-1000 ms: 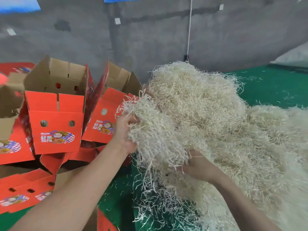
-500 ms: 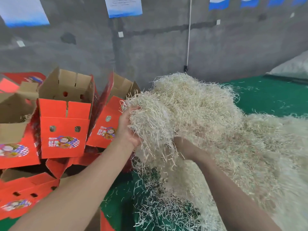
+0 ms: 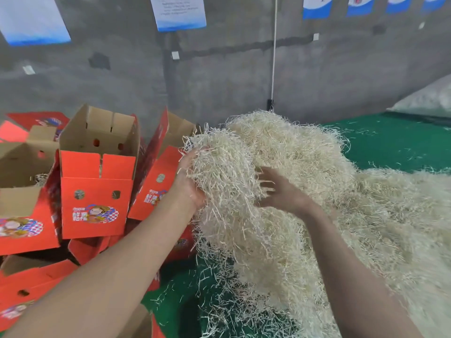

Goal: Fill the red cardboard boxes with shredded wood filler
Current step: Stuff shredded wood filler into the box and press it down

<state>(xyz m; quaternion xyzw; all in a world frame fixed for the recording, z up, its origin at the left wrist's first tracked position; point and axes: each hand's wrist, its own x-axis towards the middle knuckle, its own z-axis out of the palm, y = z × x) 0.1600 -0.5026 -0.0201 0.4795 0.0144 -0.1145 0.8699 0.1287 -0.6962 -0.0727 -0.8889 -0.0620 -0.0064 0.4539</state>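
Observation:
A big heap of pale shredded wood filler (image 3: 329,191) covers the right half of the floor. My left hand (image 3: 189,181) grips a thick clump of filler (image 3: 219,167) lifted at the heap's left edge. My right hand (image 3: 278,189) hovers against the clump's right side with fingers spread, holding nothing. Several red cardboard boxes are piled at the left. One open red box (image 3: 95,191) stands upright with its flaps up. A tilted red box (image 3: 158,176) lies just left of my left hand.
Green matting (image 3: 395,145) covers the floor, with loose strands scattered near the front. A grey concrete wall (image 3: 219,76) with hung posters stands behind. A white sack (image 3: 427,98) lies at the far right. More red boxes (image 3: 26,286) lie low at the front left.
My right hand has come out of the filler and opened with fingers spread. My left hand has kept the clump and lifted it a little. The view has tilted upward.

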